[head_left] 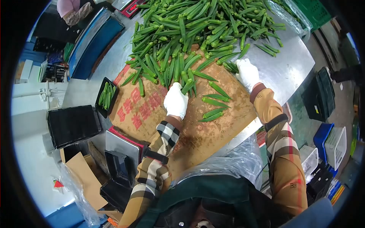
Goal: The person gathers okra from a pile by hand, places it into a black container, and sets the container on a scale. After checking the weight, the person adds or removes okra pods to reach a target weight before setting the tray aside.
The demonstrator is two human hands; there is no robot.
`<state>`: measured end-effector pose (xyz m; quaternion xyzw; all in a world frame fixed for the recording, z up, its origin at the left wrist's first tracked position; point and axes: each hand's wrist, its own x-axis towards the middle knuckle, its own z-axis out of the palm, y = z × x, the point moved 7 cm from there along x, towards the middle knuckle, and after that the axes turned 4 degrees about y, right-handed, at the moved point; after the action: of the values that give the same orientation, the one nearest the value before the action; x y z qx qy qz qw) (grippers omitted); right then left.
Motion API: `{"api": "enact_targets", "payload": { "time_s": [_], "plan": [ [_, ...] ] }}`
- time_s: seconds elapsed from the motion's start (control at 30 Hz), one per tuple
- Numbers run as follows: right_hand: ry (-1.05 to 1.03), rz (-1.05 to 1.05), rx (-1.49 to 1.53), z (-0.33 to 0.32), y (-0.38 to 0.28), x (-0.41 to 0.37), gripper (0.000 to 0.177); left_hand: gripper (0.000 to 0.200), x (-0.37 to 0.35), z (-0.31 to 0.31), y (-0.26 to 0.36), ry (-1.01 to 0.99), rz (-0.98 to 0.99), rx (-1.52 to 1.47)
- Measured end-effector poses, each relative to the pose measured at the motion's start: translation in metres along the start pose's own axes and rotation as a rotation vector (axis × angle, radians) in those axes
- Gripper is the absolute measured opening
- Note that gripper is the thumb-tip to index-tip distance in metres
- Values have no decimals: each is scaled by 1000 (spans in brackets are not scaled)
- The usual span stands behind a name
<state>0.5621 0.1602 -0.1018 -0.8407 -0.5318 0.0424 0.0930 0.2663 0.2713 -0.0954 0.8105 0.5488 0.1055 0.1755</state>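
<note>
A large heap of green okra [182, 34] covers the far part of the metal table and spills onto a flattened brown cardboard sheet [152, 108] with red printing. My left hand [176, 100], in a white glove, is closed at the heap's near edge, with okra pods [187, 86] at its fingertips. To the right, my right hand [248, 74], also gloved, has its fingers curled around the ends of okra pods [230, 67]; part of the grip is hidden. Between the hands and nearer to me, several loose okra pods [215, 102] lie on the cardboard.
A small black tray [102, 104] of okra stands left of the cardboard. Nearer me on the left are a scale [123, 144] and black trays [119, 167]. A blue bin [97, 41] is at upper left, a green crate [313, 13] at upper right. Clear plastic [232, 163] covers the table's near edge.
</note>
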Motion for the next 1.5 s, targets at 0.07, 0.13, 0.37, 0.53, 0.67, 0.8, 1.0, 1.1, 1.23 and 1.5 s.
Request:
{"api": "enact_targets", "payload": {
  "time_s": [0.07, 0.13, 0.37, 0.53, 0.67, 0.8, 1.0, 1.1, 1.23, 1.5],
  "plan": [
    [-17, 19, -22, -7, -1, -3, 50, 30, -3, -7, 0, 6, 16, -124],
    [-2, 117, 167, -22, -7, -10, 50, 32, -3, -24, 2, 150, 203, -177],
    [-126, -145, 117, 6, -113, -72, 75, 31, 1, -13, 74, 84, 1056, 260],
    [-179, -187, -97, 17, -132, -88, 79, 26, 19, 15, 72, -75, 1237, 490],
    [-136, -154, -82, 18, -123, -79, 82, 16, 24, 5, 67, -94, 1191, 365],
    [-103, 134, 372, -8, -82, -75, 65, 33, 9, -26, 43, -124, 535, -149],
    [-459, 484, 1650, -3, -107, -111, 34, 54, -72, -24, 24, -786, -424, -1486],
    [-463, 519, 1717, -1, -147, -137, 52, 57, -109, -34, 31, -758, -478, -1678],
    [-524, 409, 1721, 6, -192, -165, 71, 56, -133, -49, 0, -702, -374, -1549],
    [-737, 276, 1687, -30, -324, -189, 57, 54, -179, -169, -72, -378, -310, -1408]
  ]
}}
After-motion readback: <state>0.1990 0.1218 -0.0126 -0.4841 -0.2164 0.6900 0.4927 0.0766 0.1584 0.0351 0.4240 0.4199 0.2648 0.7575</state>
